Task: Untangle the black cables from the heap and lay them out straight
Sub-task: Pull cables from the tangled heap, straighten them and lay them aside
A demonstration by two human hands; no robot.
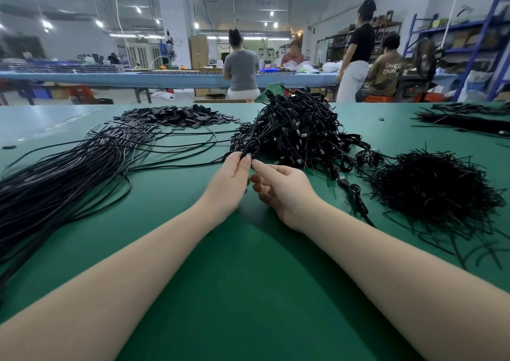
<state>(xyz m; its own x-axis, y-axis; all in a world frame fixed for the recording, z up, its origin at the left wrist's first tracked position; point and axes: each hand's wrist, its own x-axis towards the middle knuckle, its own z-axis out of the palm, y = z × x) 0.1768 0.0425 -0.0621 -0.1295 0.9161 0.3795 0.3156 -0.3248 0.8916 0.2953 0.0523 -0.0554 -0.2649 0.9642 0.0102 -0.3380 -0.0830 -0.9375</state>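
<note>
Left hand (pixel 231 177) pinches a looped black cable (pixel 250 147) at the near edge of the tangled heap (pixel 298 129); right hand (pixel 281 192) sits half-curled, index fingertip touching that cable.

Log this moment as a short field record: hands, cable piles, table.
left hand: pinches a looped black cable at the heap's near edge
right hand: forefinger extended to the same cable; grip unclear
tangled heap: centre, far side
straightened cables: fanned out at left
short black ties: mound at right
table: green mat
</note>
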